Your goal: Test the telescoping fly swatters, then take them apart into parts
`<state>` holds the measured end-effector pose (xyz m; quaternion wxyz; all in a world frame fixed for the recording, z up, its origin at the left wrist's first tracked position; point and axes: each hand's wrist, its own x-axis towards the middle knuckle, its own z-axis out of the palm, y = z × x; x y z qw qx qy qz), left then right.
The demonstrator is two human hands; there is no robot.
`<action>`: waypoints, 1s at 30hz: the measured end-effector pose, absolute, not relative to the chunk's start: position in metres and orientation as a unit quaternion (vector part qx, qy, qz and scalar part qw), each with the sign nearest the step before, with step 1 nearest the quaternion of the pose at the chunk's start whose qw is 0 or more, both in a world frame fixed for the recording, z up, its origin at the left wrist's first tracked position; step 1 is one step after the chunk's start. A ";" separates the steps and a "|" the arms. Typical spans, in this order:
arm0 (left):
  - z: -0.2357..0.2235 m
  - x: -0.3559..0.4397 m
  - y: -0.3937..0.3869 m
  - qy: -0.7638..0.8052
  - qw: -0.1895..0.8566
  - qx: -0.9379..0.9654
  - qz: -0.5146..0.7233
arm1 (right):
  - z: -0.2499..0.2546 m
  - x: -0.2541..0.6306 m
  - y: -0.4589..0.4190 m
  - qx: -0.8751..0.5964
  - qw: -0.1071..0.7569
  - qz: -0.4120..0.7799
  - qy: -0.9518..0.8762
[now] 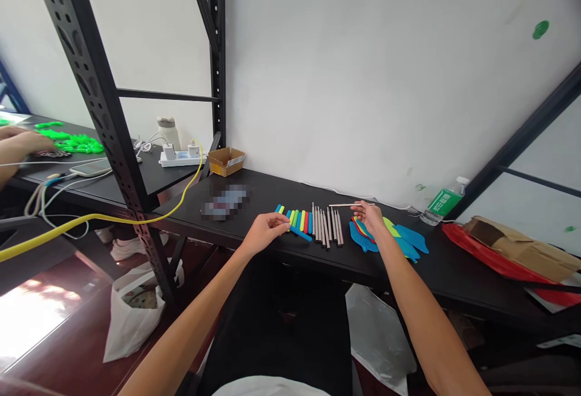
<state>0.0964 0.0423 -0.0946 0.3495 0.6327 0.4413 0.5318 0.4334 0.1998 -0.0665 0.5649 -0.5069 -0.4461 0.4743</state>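
Observation:
My left hand [267, 232] is closed in a pinch at one end of a blue tube [301, 234], which slants across the near ends of several short coloured tubes [302, 220] laid side by side. In my right hand [369, 215] a thin metal rod [341, 205] is gripped, pointing left and roughly level. Between the hands, several similar metal rods [327, 229] lie in a row on the black table [267, 193]. Beneath and beside my right hand are overlapping flat plastic pieces [406, 244] in blue, yellow and red; my wrist covers part of them.
Left on the table are a pixelated phone-like object [226, 202] and a small cardboard box [226, 161]. A water bottle [445, 202] leans by the wall; a cardboard-and-red package [512, 254] lies far right. A yellow cable [177, 205] crosses a black post [97, 99]. Another person's hand [27, 141] touches green pieces.

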 end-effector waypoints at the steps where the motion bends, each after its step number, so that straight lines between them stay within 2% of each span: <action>1: -0.095 0.096 0.042 0.443 0.348 0.633 0.531 | -0.067 0.434 0.199 -0.508 0.564 0.474 -0.447; 30: -0.092 0.096 0.040 0.439 0.355 0.631 0.532 | -0.071 0.451 0.184 -0.522 0.595 0.418 -0.445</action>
